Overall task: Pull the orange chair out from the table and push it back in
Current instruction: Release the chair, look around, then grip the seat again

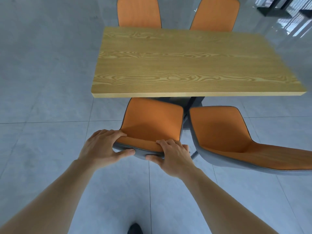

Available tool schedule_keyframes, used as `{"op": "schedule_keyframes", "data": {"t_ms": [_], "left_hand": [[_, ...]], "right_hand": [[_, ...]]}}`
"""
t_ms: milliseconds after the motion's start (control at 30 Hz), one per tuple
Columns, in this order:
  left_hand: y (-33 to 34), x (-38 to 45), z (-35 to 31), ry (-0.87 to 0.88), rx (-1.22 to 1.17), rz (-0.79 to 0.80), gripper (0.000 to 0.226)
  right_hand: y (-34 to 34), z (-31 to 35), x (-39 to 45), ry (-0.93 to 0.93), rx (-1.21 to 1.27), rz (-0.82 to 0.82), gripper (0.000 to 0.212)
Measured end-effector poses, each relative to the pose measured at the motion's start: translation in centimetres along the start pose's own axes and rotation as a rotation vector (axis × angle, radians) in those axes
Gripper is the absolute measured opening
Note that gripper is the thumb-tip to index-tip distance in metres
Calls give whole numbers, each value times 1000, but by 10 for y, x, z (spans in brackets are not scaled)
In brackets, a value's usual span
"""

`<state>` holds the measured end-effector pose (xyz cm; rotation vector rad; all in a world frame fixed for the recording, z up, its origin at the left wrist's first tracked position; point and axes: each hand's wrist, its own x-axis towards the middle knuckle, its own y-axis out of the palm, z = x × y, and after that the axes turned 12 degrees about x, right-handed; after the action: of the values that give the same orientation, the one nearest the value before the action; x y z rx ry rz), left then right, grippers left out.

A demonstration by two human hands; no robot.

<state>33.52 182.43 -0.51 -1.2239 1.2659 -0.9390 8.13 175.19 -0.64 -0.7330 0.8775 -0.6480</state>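
While a dark shoe shows on the floor, the left hand and right hand each clasp the top of the orange chair's backrest, thumbs behind; its seat front sits tucked under the wooden counter, a second chair beside it, two more chairs beyond

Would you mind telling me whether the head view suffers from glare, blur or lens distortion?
Head view: wide-angle bending curves the table edges and stretches the neighbouring chair; window glare on the floor at top right; slight softness there; both hands, left hand and right hand, look sharp on the orange chair.
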Motion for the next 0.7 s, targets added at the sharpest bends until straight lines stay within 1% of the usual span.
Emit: {"op": "schedule_keyframes", "data": {"t_ms": [100, 200, 367, 500, 700], "left_hand": [[4, -10, -12, -42, 7, -6, 89], [12, -27, -32, -77, -4, -39, 84], [21, -45, -68, -149, -42, -72, 83], [30, -49, -95, -147, -56, -90, 80], [31, -47, -88, -129, -71, -90, 89]], "right_hand": [[-4, -10, -5, -28, -12, 35, 99], [-6, -25, -15, -75, -39, 56, 101], [-18, -52, -28, -113, -17, 66, 108], [-26, -76, -39, -110, -34, 48, 104], [-23, -71, -39, -128, -61, 23, 109]]}}
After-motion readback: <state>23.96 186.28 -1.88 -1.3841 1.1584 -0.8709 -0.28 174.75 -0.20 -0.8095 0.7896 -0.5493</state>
